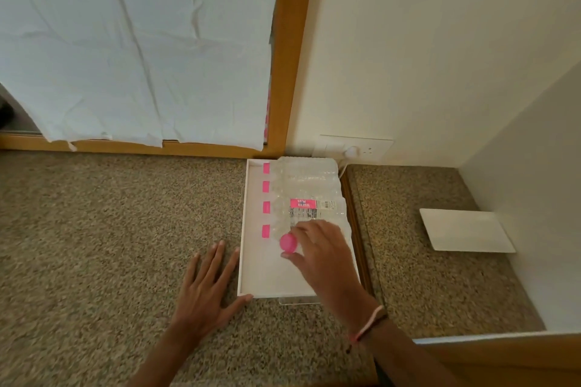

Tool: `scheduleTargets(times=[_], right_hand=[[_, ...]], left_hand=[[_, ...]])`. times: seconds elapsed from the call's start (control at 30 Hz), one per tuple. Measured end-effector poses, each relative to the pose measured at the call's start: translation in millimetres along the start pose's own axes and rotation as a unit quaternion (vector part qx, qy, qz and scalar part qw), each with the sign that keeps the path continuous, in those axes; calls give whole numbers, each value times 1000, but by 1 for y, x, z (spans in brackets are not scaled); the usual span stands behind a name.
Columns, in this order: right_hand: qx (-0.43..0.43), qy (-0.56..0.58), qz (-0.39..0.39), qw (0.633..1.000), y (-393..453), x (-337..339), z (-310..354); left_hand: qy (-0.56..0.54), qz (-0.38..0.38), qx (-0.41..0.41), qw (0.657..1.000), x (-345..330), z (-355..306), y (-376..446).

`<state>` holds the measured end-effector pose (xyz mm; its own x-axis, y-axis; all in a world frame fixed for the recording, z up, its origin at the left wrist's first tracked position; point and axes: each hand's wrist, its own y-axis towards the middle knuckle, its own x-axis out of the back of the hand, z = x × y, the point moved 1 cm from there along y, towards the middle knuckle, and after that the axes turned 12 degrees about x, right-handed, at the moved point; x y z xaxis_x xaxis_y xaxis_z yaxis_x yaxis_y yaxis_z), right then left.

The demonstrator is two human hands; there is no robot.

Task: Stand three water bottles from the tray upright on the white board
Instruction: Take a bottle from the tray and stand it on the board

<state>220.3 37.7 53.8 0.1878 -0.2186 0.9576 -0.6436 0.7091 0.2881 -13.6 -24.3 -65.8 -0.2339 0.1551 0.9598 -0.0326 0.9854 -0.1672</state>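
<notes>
Speckled brown stone counter point(110, 229) runs along a wall, with a lower section on the right. Your shallow white rectangular tray point(251, 229) sits at its right edge, holding four clear plastic water bottles with pink caps point(301, 192) lying flat side by side. Your right hand point(320, 248) is closed around a fifth clear bottle with a pink cap point(288, 243), tilted up off the tray floor. Your left hand point(207, 289) lies flat on the counter, fingers spread, thumb touching the tray's near corner, holding nothing. The flat white rectangular board point(465, 229) on the lower section, well apart, is bare. So none placed yet; all three are left, first pick underway.
</notes>
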Motion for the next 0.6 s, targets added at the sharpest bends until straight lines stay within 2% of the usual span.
scheduleTargets(times=[0.1,0.27,0.33,0.43,0.6], right_hand=[[-31,24,-62,997,-13,22,-19],[-70,90,-71,991,-28,32,-44],[-134,196,-87,968,-36,38,-61],[-202,354,-152,901,-51,49,-88],[-189,350,-240,886,-67,81,-139]], left_hand=[[0,-3,-2,1000,-1,0,0],[-6,-26,1,1000,3,-9,0],[-24,-44,7,999,8,-21,3],[-40,-83,-6,996,21,-55,17],[-38,-124,-49,990,39,-128,48]])
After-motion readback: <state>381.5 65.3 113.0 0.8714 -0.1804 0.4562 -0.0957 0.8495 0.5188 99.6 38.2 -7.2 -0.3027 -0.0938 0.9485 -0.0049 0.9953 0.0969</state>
